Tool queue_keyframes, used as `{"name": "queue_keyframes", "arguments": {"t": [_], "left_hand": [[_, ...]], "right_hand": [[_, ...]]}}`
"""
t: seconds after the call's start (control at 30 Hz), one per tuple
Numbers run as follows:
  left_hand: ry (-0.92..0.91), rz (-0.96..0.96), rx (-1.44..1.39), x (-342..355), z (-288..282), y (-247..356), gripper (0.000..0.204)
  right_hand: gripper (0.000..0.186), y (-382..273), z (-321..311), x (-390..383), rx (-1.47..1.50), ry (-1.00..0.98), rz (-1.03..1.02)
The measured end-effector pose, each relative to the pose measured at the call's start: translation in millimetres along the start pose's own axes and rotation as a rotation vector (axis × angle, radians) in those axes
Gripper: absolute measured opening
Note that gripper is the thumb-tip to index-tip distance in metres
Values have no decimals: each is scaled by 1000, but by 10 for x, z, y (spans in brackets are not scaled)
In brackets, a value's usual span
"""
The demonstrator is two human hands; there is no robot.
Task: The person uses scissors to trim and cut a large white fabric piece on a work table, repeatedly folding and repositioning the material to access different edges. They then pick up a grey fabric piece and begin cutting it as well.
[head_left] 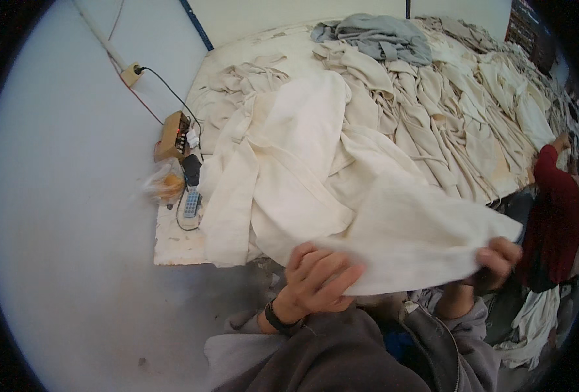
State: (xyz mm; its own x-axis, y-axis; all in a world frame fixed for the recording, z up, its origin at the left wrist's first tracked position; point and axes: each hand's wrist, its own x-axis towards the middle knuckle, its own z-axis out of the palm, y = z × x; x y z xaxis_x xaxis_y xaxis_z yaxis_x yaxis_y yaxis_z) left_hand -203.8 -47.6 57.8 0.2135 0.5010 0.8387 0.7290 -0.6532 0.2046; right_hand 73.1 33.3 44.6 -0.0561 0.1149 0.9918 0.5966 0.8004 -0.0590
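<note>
A cream-white piece of fabric (pixel 407 228) is stretched between my two hands at the near edge of the table. My left hand (pixel 319 277) is closed on its lower left edge, with a dark band round the wrist. At the right end of the same edge, my right hand (pixel 497 261) grips the cloth near its corner; its fingers are slightly blurred. Beyond my hands the cloth runs up onto the table and meets more cream cloth (pixel 296 124) lying there. Whether these are one piece I cannot tell.
Heaps of beige fabric (pixel 433 124) and a grey bundle (pixel 374 36) cover the table (pixel 181 245). At its left edge are a remote control (pixel 192 202), a wooden box with wiring (pixel 172 136) and a plastic bag (pixel 166 183). A person in a red sleeve (pixel 554 202) stands at right.
</note>
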Motion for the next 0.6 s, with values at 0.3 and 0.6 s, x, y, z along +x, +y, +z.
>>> {"name": "queue_keyframes", "arguments": {"t": [0.3,0.6], "left_hand": [[-308,-294,450,169,157,-878,63],[-323,-216,367,802,-647,-1027,38]], "right_hand": [[26,905,-469,883,-224,-101,156],[24,1186,-450,1201,-140,-1083,292]]}}
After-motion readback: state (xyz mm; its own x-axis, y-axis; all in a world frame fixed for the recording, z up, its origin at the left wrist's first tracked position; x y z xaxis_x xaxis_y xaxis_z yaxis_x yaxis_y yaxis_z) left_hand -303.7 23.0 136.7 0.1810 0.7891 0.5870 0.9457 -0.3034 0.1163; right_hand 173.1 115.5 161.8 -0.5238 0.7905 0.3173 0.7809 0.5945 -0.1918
